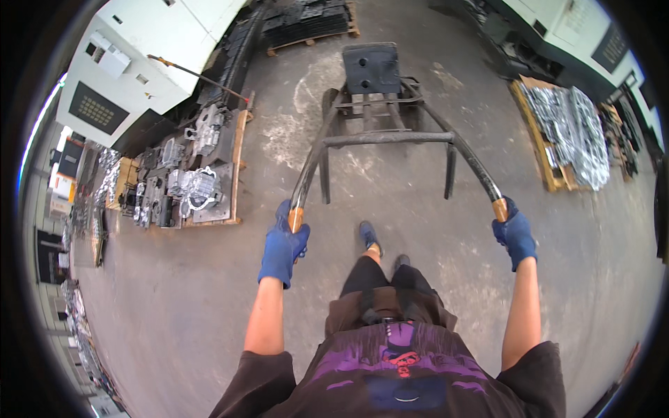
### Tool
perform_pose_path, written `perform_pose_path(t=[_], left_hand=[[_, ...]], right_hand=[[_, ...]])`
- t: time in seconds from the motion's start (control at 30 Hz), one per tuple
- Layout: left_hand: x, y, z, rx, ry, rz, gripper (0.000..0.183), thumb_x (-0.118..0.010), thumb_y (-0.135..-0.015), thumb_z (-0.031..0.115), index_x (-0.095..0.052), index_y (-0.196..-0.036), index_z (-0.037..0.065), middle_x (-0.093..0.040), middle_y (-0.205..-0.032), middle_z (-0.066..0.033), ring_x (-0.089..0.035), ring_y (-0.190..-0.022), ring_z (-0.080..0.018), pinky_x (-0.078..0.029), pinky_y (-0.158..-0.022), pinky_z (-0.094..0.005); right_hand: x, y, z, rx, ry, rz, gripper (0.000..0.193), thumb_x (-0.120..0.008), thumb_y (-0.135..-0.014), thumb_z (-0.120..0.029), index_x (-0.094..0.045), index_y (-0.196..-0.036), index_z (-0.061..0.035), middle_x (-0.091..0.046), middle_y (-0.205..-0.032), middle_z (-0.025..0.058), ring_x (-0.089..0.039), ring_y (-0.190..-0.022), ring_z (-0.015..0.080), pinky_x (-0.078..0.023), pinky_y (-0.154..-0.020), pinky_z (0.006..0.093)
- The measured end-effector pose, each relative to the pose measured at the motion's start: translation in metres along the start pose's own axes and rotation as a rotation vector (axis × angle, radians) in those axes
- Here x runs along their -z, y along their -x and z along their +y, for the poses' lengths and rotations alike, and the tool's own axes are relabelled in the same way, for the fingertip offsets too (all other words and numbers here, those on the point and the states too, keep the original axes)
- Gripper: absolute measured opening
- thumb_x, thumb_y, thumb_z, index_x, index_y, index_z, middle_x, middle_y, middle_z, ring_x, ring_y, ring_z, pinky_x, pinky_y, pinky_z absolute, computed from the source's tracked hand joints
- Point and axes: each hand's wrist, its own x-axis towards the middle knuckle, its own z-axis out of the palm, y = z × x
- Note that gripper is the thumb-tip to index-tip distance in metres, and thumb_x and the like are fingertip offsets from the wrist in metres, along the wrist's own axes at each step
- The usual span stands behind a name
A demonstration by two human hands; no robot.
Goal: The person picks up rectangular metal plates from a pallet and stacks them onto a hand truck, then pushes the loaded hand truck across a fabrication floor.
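In the head view, both gloved hands are clamped on the cart (387,138), well apart: the left hand (284,244) wraps the end of the left handle (306,174), the right hand (517,235) that of the right handle (481,171). The cart is straight ahead, between two loaded pallets: the left pallet (240,160) and the right pallet (533,139), both with metal parts on them. Its dark plate (371,67) is at the far end, and nothing shows on it.

The step in hand looks to be wheeling or steering the cart by its handles; the left shoe (367,235) is ahead of the right one (402,261), as in a stride. Whether the legs (325,177) touch the floor (425,299), I cannot tell. The next move would call for an even hold on both sides and a line clear of the pallets.

No brand or writing can be read. The shirt (348,397) has a purple and red print; the white machine (150,42) at left has a dark patterned panel (97,108).
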Motion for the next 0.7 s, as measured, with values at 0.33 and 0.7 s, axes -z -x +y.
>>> perform_pose_path(t=[0.33, 0.7], left_hand=[[-0.025, 0.167, -0.195, -0.137, 0.009, 0.018, 0.066, -0.059, -0.081, 0.017, -0.029, -0.140, 0.025, -0.065, -0.088, -0.0229, -0.065, -0.073, -0.0402, -0.051, -0.062, -0.0459], [0.028, 0.362, -0.376, -0.255, -0.156, 0.238, 0.056, -0.067, -0.082, 0.030, -0.045, -0.130, 0.014, -0.065, -0.095, -0.0230, -0.064, -0.084, -0.0427, -0.052, -0.068, -0.0466]], right_hand=[[-0.048, 0.222, 0.115, -0.329, -0.498, -0.148, 0.027, -0.059, -0.073, -0.004, -0.057, -0.100, -0.0044, -0.052, -0.060, 0.0025, -0.047, -0.044, 0.0114, -0.038, -0.040, 0.0272], [-0.096, 0.508, 0.188, -0.367, -0.611, -0.087, 0.031, -0.060, -0.072, -0.002, -0.058, -0.103, -0.0038, -0.052, -0.059, 0.0026, -0.048, -0.043, 0.0119, -0.039, -0.041, 0.0277]])
